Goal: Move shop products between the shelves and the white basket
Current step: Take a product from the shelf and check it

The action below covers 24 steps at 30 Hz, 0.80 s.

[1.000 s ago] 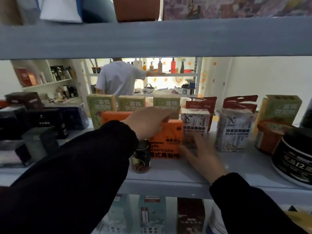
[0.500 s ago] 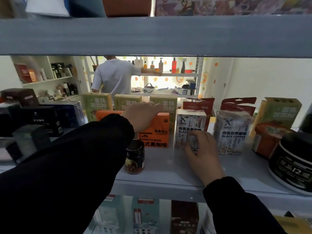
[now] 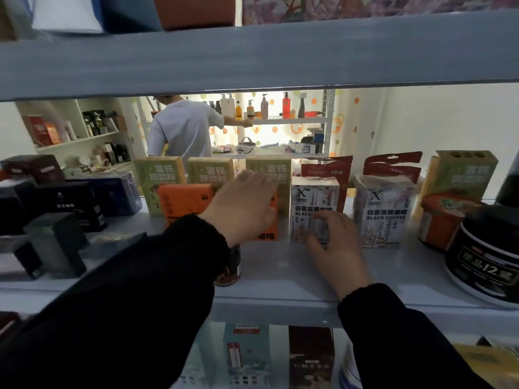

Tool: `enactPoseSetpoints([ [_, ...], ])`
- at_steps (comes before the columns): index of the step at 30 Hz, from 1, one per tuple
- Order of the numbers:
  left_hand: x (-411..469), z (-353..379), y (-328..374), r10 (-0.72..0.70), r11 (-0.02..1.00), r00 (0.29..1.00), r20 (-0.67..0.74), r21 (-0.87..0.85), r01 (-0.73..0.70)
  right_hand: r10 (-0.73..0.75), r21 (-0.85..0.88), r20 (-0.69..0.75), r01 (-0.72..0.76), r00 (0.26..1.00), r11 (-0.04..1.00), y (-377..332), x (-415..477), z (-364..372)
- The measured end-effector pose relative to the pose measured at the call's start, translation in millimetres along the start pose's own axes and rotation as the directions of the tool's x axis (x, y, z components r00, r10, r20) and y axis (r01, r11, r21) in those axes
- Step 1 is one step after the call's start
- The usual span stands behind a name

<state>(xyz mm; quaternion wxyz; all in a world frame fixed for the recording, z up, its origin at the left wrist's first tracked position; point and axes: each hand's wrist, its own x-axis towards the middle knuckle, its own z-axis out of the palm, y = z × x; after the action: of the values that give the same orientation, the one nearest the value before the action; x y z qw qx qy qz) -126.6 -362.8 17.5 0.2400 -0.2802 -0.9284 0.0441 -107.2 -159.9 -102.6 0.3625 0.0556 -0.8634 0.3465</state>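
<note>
1. Orange carton: the left hand (image 3: 247, 206) lies over the upper right corner of the orange box (image 3: 182, 203). Its fingers (image 3: 252, 178) are curled over the top edge and hold the box. The box stands upright on the shelf (image 3: 280, 276), its base hidden behind the wrist.
2. The right hand (image 3: 337, 248) is just beside it, against the front of the white coffee box (image 3: 311, 197). Its fingers are loosely bent and spread, touching the lower front face and not wrapped round the box.
3. The white coffee box stands upright, touching or nearly touching the orange box on its left. A second coffee box (image 3: 384, 211) of the same print stands near it on the right, apart.
4. A small dark jar (image 3: 230, 270) stands at the front of the shelf, partly hidden by the left sleeve (image 3: 126, 304).
5. Behind the orange box stands a row of green boxes (image 3: 160, 175); red pouches (image 3: 393, 164) stand behind the coffee boxes.
6. Right end of the shelf: an orange-lidded tub (image 3: 441, 217) and a black tub (image 3: 486, 262) with a white base, the black one nearer the front edge.
7. Left end: several dark boxes (image 3: 70, 203), print too dim to read.
8. The grey shelf above (image 3: 252, 57) crosses the top of the view. More cartons (image 3: 247, 355) stand on the shelf below.
9. Beyond the shelving, another person (image 3: 182, 130) in a pale shirt reaches towards a rack of bottles (image 3: 264, 108).
</note>
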Motion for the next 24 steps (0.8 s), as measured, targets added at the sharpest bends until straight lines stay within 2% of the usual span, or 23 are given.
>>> enactPoseSetpoints([
  [3, -30.4, 9.6, 40.7, 0.061, 0.993, 0.998, -0.031, -0.098, -0.064, -0.013, 0.002, -0.037, 0.014, 0.999, 1.000, 1.8, 0.4, -0.9],
  [8, -58.1, 56.5, 79.1, 0.001, 0.960, 0.990, 0.139, -0.278, 0.038, 0.034, 0.046, -0.128, -0.028, 0.991, 0.999, -4.1, -0.8, -5.5],
  [10, -59.2, 72.4, 78.4, -0.034, 0.952, 0.972, 0.233, -0.289, 0.103, 0.016, 0.036, -0.133, -0.011, 0.991, 0.999, -6.6, -2.4, -6.0],
  [13, -61.3, 85.1, 74.8, -0.074, 0.934, 0.953, 0.293, -0.314, 0.169, 0.032, 0.055, -0.119, -0.026, 0.992, 0.998, -8.7, -3.8, -6.6],
  [20, -62.5, 92.1, 73.1, -0.086, 0.920, 0.955, 0.285, -0.345, 0.186, -0.033, 0.007, -0.265, 0.037, 0.964, 0.999, -18.0, -5.8, -10.5],
  [22, -62.1, 93.6, 71.8, -0.087, 0.918, 0.954, 0.285, -0.350, 0.188, 0.014, 0.029, -0.223, -0.008, 0.975, 1.000, -25.5, 0.0, -16.1],
  [24, -62.4, 94.6, 71.2, -0.089, 0.915, 0.958, 0.272, -0.357, 0.186, 0.122, 0.024, -0.080, -0.121, 0.989, 0.992, -35.1, 11.4, -22.3],
])
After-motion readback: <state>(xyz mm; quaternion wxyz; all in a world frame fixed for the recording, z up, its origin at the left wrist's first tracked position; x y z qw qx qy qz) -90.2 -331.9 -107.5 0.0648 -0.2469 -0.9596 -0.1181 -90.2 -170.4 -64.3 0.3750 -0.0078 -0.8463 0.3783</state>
